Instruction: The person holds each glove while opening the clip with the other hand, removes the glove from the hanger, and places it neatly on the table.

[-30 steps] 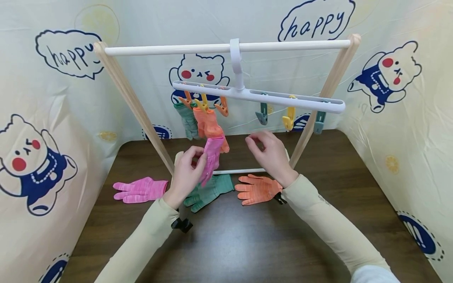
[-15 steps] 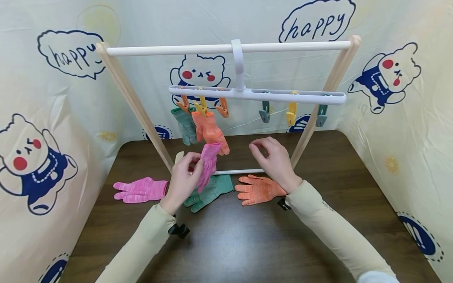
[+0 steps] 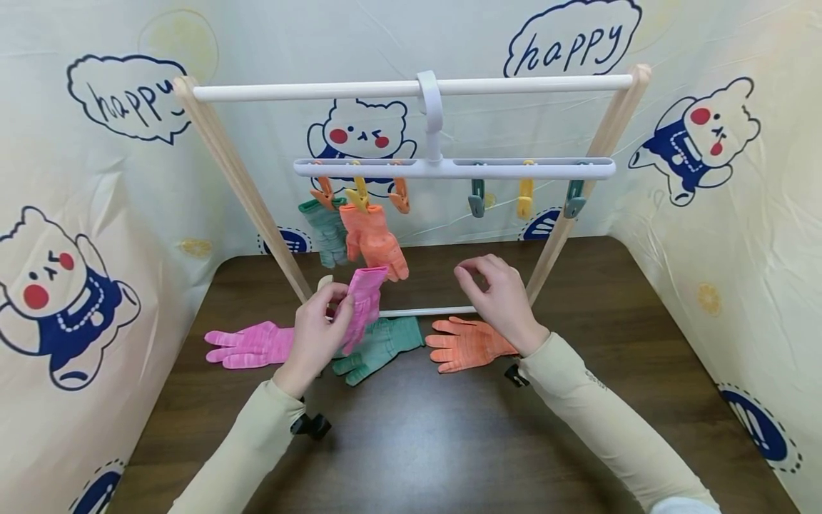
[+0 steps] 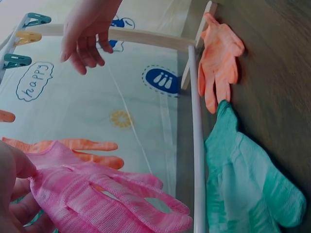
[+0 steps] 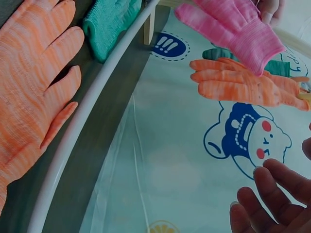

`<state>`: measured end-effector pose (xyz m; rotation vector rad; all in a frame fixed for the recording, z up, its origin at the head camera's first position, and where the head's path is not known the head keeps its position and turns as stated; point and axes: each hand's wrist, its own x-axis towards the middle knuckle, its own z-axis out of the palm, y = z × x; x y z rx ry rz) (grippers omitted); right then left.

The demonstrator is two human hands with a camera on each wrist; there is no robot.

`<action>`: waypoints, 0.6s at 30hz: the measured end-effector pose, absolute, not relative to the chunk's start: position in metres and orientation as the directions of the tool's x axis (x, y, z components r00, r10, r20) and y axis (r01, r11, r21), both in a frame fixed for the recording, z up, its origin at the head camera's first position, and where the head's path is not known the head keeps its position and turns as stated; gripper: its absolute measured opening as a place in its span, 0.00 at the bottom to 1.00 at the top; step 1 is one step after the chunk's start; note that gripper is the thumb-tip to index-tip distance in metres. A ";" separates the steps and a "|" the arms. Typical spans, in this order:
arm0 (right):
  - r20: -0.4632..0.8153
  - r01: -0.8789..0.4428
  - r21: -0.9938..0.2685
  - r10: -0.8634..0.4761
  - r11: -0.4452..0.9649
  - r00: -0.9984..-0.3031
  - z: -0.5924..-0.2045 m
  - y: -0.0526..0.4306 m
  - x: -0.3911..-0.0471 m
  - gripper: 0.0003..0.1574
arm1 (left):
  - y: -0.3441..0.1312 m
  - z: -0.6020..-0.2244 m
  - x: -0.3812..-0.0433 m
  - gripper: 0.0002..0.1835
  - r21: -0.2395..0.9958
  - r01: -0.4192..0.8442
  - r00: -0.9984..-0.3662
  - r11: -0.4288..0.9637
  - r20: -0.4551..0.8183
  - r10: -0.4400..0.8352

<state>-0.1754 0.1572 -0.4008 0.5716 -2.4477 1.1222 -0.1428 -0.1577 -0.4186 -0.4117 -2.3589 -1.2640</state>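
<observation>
My left hand (image 3: 315, 328) pinches a pink knit glove (image 3: 364, 303) near its cuff, and the glove's fingers point downward. My right hand (image 3: 502, 300) is held in the air with loosely bent fingers and nothing in it. Above both hands a white clip hanger (image 3: 385, 169) hangs from a white rail. On its left side an orange clip (image 3: 324, 194) holds a green glove (image 3: 327, 235), and a yellow clip (image 3: 357, 195) holds an orange glove (image 3: 374, 243). Another orange clip (image 3: 400, 196) beside them holds nothing. The left wrist view shows the pink glove's fingers (image 4: 131, 204) spreading away from my hand.
On the dark table lie a pink glove (image 3: 250, 346), a green glove (image 3: 382, 350) and an orange glove (image 3: 469, 346). Wooden legs (image 3: 247, 189) and a low white bar (image 3: 427, 312) frame the rack. Green (image 3: 477, 200) and yellow (image 3: 525, 200) clips hang at the right.
My left hand has drawn left and slightly down with the pink glove. The tilted hanger has swung level and shifted a little left. My right hand has moved slightly right and down.
</observation>
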 end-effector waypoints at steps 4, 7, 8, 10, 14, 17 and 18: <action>0.486 -0.495 -0.631 -0.194 0.597 -0.852 -0.402 0.158 -0.175 0.15 | -0.165 -0.418 -0.142 0.05 0.709 0.443 -0.862 0.549 0.506 0.043; 0.481 -0.490 -0.636 -0.190 0.597 -0.856 -0.402 0.159 -0.175 0.15 | -0.169 -0.418 -0.141 0.06 0.721 0.427 -0.871 0.546 0.491 0.033; 0.481 -0.489 -0.637 -0.189 0.596 -0.856 -0.403 0.159 -0.175 0.15 | -0.171 -0.418 -0.140 0.06 0.723 0.423 -0.872 0.547 0.488 0.031; 0.486 -0.492 -0.636 -0.187 0.595 -0.854 -0.403 0.159 -0.175 0.14 | -0.174 -0.417 -0.139 0.06 0.724 0.421 -0.874 0.546 0.485 0.029; 0.493 -0.492 -0.635 -0.178 0.595 -0.852 -0.405 0.159 -0.174 0.14 | -0.178 -0.416 -0.138 0.07 0.723 0.425 -0.871 0.545 0.490 0.030; 0.488 -0.486 -0.638 -0.175 0.597 -0.855 -0.406 0.159 -0.173 0.14 | -0.180 -0.414 -0.137 0.07 0.722 0.421 -0.873 0.549 0.487 0.028; 0.484 -0.483 -0.639 -0.174 0.598 -0.857 -0.406 0.159 -0.173 0.14 | -0.181 -0.414 -0.136 0.07 0.723 0.417 -0.874 0.551 0.484 0.027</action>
